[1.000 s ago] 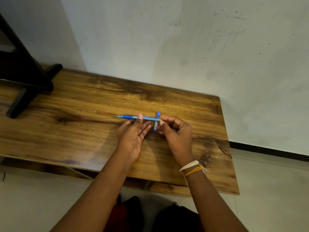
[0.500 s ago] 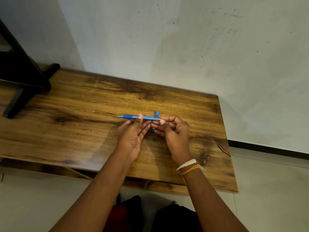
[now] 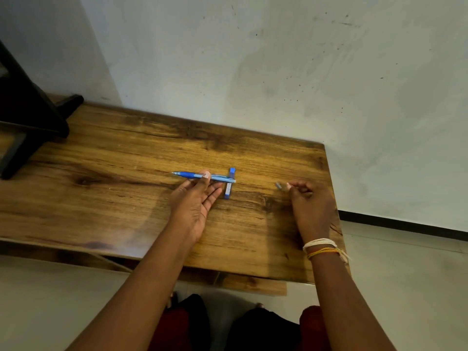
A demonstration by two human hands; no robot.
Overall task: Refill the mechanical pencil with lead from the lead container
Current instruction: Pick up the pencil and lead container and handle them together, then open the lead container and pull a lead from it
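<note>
My left hand (image 3: 195,198) pinches a blue mechanical pencil (image 3: 187,175) level above the wooden table (image 3: 114,193), tip pointing left. A small blue lead container (image 3: 228,188) lies on the table just under the pencil's back end, its blue lid end (image 3: 232,171) pointing away from me. My right hand (image 3: 310,201) is far to the right, near the table's right edge, fingers pinched on a small grey pencil cap (image 3: 279,185).
A black stand (image 3: 30,122) occupies the table's far left corner. A white wall (image 3: 253,59) runs close behind the table. The table's right edge (image 3: 331,198) is beside my right hand, with floor beyond.
My right hand pulled the small grey cap off the pencil's back end and carried it right. The left hand kept the pencil still.
</note>
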